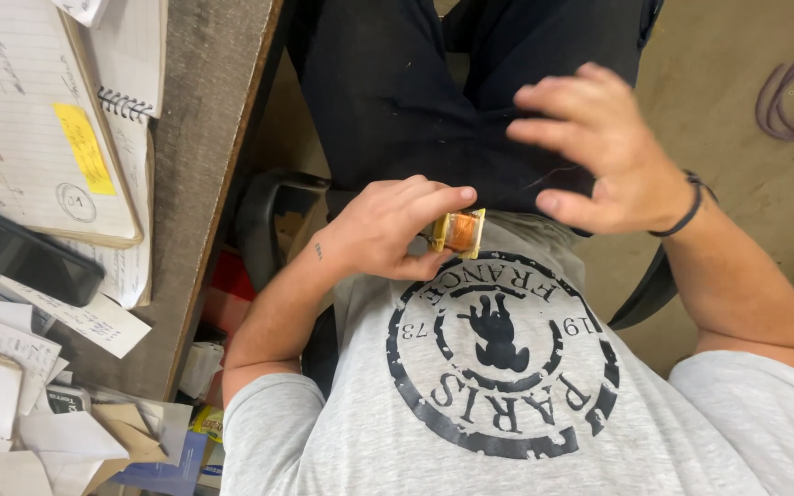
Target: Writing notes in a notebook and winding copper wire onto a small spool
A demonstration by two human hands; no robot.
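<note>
Nearest the camera is the person's grey T-shirt (507, 404) with a round black emblem on its chest, and just beyond it, over the lap, both hands are at work.

Head view: the left hand (388, 230) holds a small wound coil (459, 231) — an orange-brown winding in a yellowish frame — pinched between thumb below and fingers (443, 196) curled over the top, so its grip is closed on the coil. That coil sits at the middle of the scene, right against the hem of the shirt, above the black trousers (397, 92). From what shows, the winding looks full and evenly layered, and the frame looks whole; whether any wire end hangs loose I cannot tell, as the piece is small and half covered by the fingers. My judgement is that the coil is in hand and being looked over or worked on, with nothing yet set down or fitted to anything.

Over on the right, the right hand (599, 147) hovers a little apart from the coil, fingers spread and empty — its grip is open — with a dark band (686, 211) at the wrist.

At the left edge, the counter (204, 138) carries lined notebooks (39, 119) with a yellow sticky note (85, 147), a dark phone-like slab (20, 257) and loose papers (11, 367).
</note>
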